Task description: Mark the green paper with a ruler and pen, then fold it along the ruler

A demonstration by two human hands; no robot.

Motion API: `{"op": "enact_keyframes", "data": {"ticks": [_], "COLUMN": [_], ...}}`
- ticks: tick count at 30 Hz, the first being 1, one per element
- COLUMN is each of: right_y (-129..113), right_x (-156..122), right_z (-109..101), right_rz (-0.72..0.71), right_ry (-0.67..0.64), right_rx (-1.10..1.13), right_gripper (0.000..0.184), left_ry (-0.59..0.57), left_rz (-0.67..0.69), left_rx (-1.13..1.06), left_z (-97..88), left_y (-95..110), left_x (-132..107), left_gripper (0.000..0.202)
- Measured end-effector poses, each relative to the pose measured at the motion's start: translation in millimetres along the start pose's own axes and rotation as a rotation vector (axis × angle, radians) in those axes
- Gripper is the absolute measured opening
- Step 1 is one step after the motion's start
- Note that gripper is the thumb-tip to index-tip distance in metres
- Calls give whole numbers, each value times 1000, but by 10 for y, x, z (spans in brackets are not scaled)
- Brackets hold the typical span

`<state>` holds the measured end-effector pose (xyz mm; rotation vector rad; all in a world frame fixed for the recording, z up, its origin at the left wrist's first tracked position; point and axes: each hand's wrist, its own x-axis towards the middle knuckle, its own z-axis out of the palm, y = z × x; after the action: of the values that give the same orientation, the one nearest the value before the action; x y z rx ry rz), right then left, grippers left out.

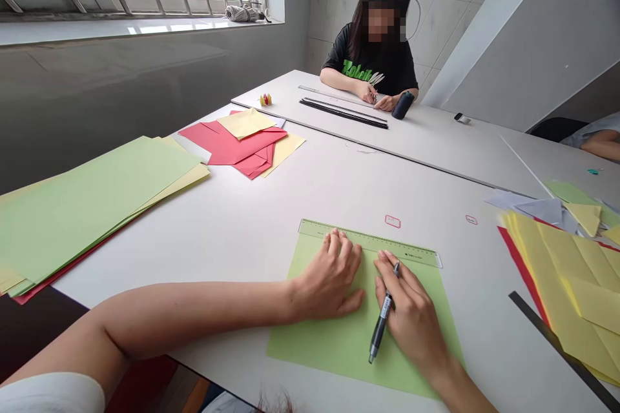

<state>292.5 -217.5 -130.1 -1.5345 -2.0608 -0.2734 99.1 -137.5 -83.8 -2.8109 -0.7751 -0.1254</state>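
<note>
A green sheet of paper (320,342) lies on the white table in front of me. Along its far edge is a clear ruler (407,253), tilted slightly down toward the right. My left hand (332,277) rests flat on the sheet, fingertips on the ruler and thumb stretched out to the side. Between the fingers of my right hand (411,310) sits a black and grey pen (381,322), its lower end pointing back toward me. The right fingertips reach the ruler's near edge.
Large green sheets (106,193) overhang the left edge. Red paper (232,142) lies beyond. At right are folded yellow sheets (576,284) and a black strip (557,342). Across the table a person (371,58) sits near black strips (343,113) and a dark cylinder (403,105).
</note>
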Motion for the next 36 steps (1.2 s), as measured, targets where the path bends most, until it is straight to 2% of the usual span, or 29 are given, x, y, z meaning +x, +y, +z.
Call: {"op": "enact_keyframes", "data": {"ticks": [36], "right_y": [20], "right_x": [-19], "right_z": [15], "right_rz": [-60], "right_ry": [-55], "right_rx": [-105], "right_gripper": [55], "left_ry": [0], "left_rz": [8], "left_rx": [-52], "left_z": [35], "left_y": [-14], "left_x": [-17], "left_gripper": [76]}}
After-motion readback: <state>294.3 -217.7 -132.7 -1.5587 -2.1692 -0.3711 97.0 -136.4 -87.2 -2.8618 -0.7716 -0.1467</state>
